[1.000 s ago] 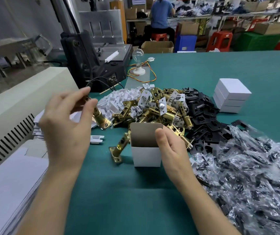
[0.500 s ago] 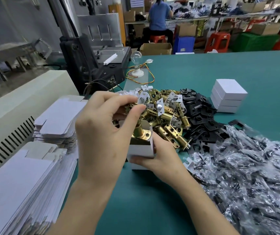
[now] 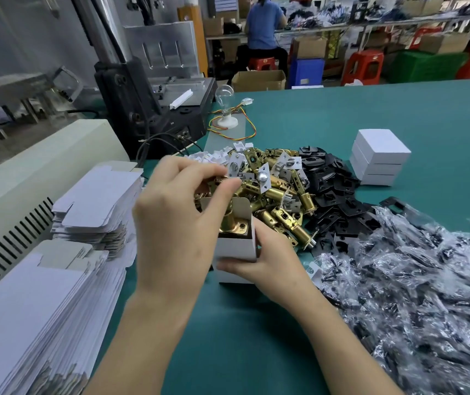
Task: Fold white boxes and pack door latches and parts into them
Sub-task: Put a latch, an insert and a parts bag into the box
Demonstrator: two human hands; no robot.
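1. Head view: the right hand (image 3: 268,260) grips a small open white box (image 3: 236,248), thumb on its right edge and fingers curled across its front, over the green tabletop (image 3: 342,115). I cannot tell whether the box rests on the tabletop.
2. A brass latch (image 3: 232,223) stands in the white box, its square plate inside and its barrel rising through the open top.
3. The left hand (image 3: 171,223) is above the white box with a closed grip, thumb and fingertips pinching the upper end of the brass latch.
4. Just behind the white box lies a heap of brass latches (image 3: 279,195), some with silver plates.
5. Small white plastic pieces (image 3: 211,156) lie further behind the white box.
6. Behind and right of the white box lie black plates (image 3: 333,201).
7. Clear bags of dark parts (image 3: 413,280) spread to the right of the white box.
8. A small printed card (image 3: 310,269) just right of the white box is too small to read.
9. Well behind and right of the white box stand three closed boxes (image 3: 379,158), stacked, with plain white faces.
10. Left of the white box are stacks of flat box blanks (image 3: 97,201), also plain white.
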